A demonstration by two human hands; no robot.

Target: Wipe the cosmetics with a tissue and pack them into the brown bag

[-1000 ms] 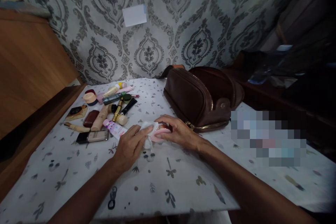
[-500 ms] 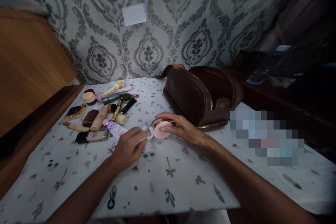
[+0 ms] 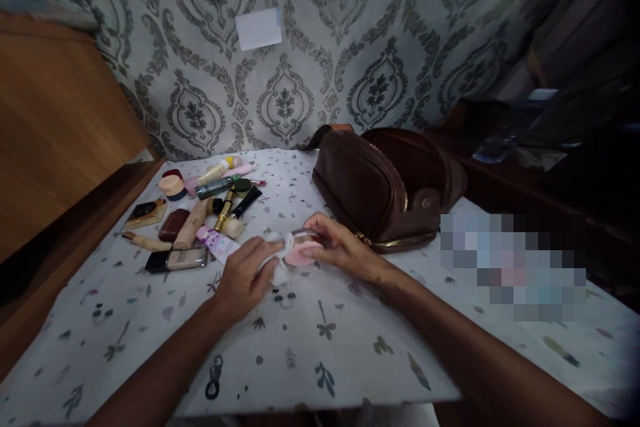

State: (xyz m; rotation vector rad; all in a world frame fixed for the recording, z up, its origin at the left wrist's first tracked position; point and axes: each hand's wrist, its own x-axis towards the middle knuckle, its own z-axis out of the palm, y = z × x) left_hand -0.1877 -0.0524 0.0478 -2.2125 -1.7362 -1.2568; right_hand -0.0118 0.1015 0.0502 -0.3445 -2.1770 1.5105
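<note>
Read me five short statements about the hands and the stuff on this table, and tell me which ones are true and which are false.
1. The right hand holds a pink round compact. True.
2. The left hand holds a white cloth against the compact. True.
3. The brown bag lies left of the loose cosmetics. False: it lies to their right.
4. Both hands are inside the bag. False: they are in front of it, low over the printed tablecloth.
5. A white note is stuck on the patterned wall. True.
</note>
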